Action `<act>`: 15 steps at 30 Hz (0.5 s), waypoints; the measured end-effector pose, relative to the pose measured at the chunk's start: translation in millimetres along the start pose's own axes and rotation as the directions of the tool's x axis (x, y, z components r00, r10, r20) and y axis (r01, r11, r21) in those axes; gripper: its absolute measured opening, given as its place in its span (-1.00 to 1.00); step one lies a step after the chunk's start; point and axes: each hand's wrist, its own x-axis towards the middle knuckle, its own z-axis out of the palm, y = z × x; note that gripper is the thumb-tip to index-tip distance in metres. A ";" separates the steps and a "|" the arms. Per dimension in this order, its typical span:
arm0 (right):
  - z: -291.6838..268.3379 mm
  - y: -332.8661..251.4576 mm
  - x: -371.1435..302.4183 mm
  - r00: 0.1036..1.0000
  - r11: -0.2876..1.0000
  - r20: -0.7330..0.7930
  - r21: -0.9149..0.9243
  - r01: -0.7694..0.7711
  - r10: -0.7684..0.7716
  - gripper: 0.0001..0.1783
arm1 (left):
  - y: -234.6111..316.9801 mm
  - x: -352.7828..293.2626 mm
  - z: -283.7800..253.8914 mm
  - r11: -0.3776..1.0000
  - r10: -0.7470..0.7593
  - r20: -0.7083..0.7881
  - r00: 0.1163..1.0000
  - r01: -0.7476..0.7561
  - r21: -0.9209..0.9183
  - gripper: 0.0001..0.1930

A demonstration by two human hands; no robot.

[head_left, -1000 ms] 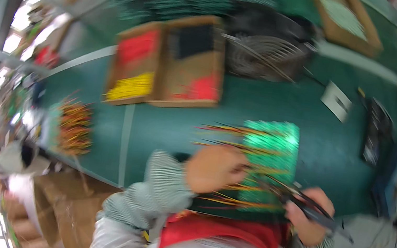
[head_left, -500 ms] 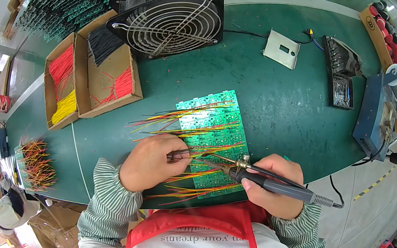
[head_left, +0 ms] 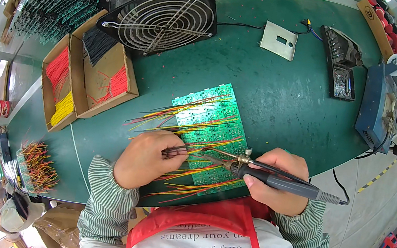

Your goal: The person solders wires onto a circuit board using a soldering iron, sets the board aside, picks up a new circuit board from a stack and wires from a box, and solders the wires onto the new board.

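A green circuit board panel (head_left: 226,93) lies on the bench before me. Rows of red, yellow and black wires (head_left: 178,186) stick out over its left side. My left hand (head_left: 140,160) is closed around several thin black wires (head_left: 173,151) at the panel's left edge. In my right hand (head_left: 293,166) is a grey-handled soldering iron (head_left: 299,187), with a thin brass-coloured solder feed tube (head_left: 224,153) clamped along it. The iron's tip points left, close to my left fingertips over the panel. Exact contact at the tip is too small to tell.
Cardboard trays (head_left: 105,107) of red, yellow and black wires stand left, with a wired board (head_left: 38,167) nearer me. Behind are a black fan (head_left: 166,22) and stacked green boards (head_left: 66,0). A blue solder feeder with a spool (head_left: 375,110) stands right, beside a black iron stand (head_left: 341,59).
The whole view has shifted slightly. Both hands keep their grips, and the iron stays over the same part of the panel, its tip a little farther from the left fingers.
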 end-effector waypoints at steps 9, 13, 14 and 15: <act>-10.7 -3.8 -5.4 0.999 1.000 -0.040 -0.009 -0.016 0.016 -0.81 | 10.6 -38.2 -49.8 0.967 -0.133 -0.391 0.911 0.205 0.149 -0.90; -14.5 -1.5 -9.3 0.996 0.998 -0.063 0.003 -0.069 0.069 -0.81 | 37.4 -26.1 -21.7 0.971 0.006 -0.407 0.913 0.092 0.220 -0.92; -14.9 -2.1 -10.1 0.992 0.994 -0.065 0.019 -0.105 0.106 -0.81 | 35.4 -19.4 -8.1 0.988 0.072 -0.334 0.940 -0.021 0.154 -0.91; -14.7 -2.4 -9.6 0.993 0.994 -0.061 0.016 -0.105 0.105 -0.81 | 30.8 -14.7 3.3 0.992 0.082 -0.281 0.956 -0.052 0.113 -0.90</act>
